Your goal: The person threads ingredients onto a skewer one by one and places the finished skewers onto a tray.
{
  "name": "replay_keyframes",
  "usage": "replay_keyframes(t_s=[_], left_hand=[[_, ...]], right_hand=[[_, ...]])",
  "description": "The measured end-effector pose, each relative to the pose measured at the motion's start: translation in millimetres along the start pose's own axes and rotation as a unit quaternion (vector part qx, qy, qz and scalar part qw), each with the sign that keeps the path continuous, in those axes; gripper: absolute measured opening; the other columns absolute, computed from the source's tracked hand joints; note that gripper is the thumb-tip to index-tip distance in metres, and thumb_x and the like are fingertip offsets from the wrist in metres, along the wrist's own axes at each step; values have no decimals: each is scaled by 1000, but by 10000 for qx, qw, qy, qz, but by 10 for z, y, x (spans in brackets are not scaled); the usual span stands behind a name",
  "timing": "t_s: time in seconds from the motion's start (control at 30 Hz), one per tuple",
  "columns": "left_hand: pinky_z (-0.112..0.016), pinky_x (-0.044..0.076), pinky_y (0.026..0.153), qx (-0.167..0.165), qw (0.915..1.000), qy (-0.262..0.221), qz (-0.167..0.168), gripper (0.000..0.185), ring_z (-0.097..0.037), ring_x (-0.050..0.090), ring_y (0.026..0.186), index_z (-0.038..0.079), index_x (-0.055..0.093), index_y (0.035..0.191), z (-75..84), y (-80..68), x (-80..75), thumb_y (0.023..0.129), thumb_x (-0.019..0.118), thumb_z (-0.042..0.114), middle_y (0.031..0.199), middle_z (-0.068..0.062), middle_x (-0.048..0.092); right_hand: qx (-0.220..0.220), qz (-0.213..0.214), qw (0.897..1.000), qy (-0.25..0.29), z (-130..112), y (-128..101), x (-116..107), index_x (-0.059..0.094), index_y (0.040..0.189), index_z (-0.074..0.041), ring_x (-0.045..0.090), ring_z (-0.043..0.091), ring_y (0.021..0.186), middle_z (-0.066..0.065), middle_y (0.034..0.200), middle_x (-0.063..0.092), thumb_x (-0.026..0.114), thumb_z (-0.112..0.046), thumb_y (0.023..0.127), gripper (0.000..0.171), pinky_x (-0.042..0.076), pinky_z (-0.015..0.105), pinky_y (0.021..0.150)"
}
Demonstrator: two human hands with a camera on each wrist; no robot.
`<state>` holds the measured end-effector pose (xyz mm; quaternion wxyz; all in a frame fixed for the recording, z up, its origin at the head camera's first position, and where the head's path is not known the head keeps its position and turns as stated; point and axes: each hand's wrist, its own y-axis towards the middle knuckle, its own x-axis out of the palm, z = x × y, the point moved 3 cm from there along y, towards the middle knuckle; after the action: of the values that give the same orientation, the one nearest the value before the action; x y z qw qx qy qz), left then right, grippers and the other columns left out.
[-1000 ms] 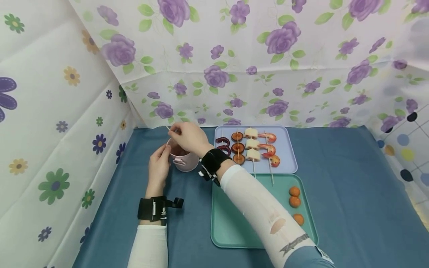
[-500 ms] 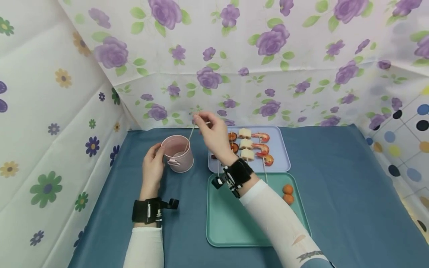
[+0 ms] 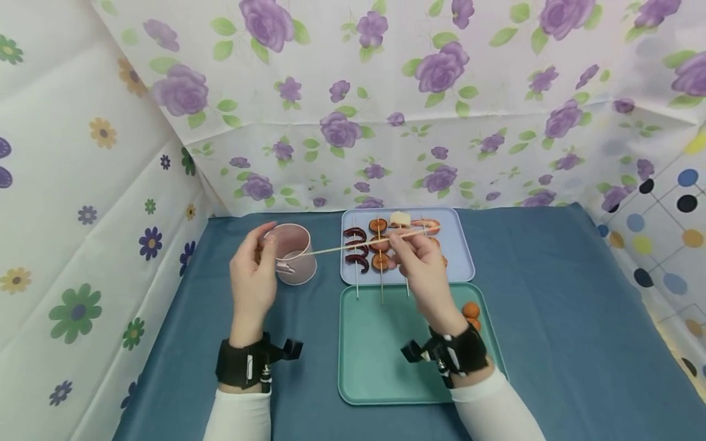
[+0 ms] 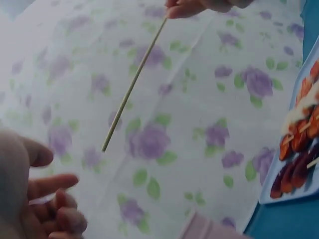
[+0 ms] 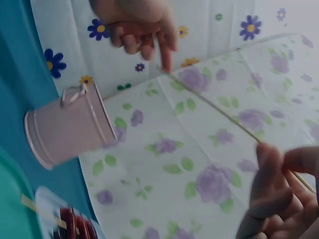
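Observation:
Between the thumb and fingers of my right hand [image 3: 427,275], a thin bare wooden skewer [image 3: 342,248] is pinched, slanting leftward in the air over the lilac tray. Its free end points toward my left hand [image 3: 254,282] and, in the head view, overlaps the pink bucket [image 3: 298,272]. My left hand hovers beside and above that bucket with loosely bent fingers [image 4: 52,186]. Nothing lies in its grasp, and a gap shows between it and the skewer's tip [image 4: 104,148] in the left wrist view. The right wrist view shows the bucket standing apart from both hands.
Food skewers lie in rows on the lilac tray [image 3: 466,263]: dark tentacles [image 3: 355,263], mushroom slices [image 3: 378,225], a white block [image 3: 399,218] and shrimp. In front, a green tray [image 3: 380,361] bears brown balls [image 3: 470,310] at its right. Flowered cloth [image 3: 342,159] hangs behind.
My right hand has drawn the skewer up out of the bucket and carried it to the right, tilting it nearly level. The left hand has come off the bucket's rim.

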<state>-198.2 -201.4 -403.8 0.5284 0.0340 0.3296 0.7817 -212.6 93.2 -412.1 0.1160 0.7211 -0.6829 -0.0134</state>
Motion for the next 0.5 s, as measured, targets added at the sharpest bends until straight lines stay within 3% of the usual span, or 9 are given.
replay_keyframes(t_s=[0.13, 0.2, 0.3, 0.4, 0.5], left_hand=[[-28, 43, 71, 884, 9922, 110, -867, 29, -18, 57, 88, 3, 70, 136, 241, -74, 138, 108, 64, 9, 106, -12, 66], [-35, 48, 81, 1105, 9821, 286, -1501, 33, -22, 60, 101, 5, 69, 139, 346, -136, 242, 107, 66, 13, 118, -13, 66], [-45, 49, 94, 1146, 9605, 548, -2477, 37, -26, 61, 115, 10, 65, 145, 451, -252, 430, 110, 63, 22, 128, -11, 65], [-44, 51, 92, 1030, 9392, 699, -3201, 36, -20, 64, 107, 11, 67, 144, 492, -371, 611, 113, 59, 25, 123, -6, 69], [-38, 50, 78, 1004, 9265, 872, -3520, 31, -12, 61, 85, 11, 71, 140, 500, -464, 731, 113, 59, 21, 105, -1, 71]], right_hand=[[347, -308, 9975, -535, -12, -172, -226, 68, 126, -2, 65, 18, 74, 8, 107, 79, 64, -30, 111, 32, 43, 25, 63], [432, -436, 9956, -709, -19, -225, -318, 69, 127, -2, 66, 24, 77, 9, 109, 79, 64, -31, 111, 34, 41, 25, 63], [561, -582, 9928, -880, -28, -275, -431, 68, 129, -4, 66, 28, 82, 6, 111, 79, 63, -34, 111, 36, 39, 26, 64], [621, -642, 9909, -1007, -36, -293, -519, 68, 130, -7, 66, 31, 86, 6, 114, 79, 61, -38, 111, 37, 39, 26, 65], [538, -642, 9894, -1188, -39, -288, -589, 69, 129, -7, 66, 33, 86, 12, 114, 78, 61, -37, 111, 36, 40, 27, 64]])
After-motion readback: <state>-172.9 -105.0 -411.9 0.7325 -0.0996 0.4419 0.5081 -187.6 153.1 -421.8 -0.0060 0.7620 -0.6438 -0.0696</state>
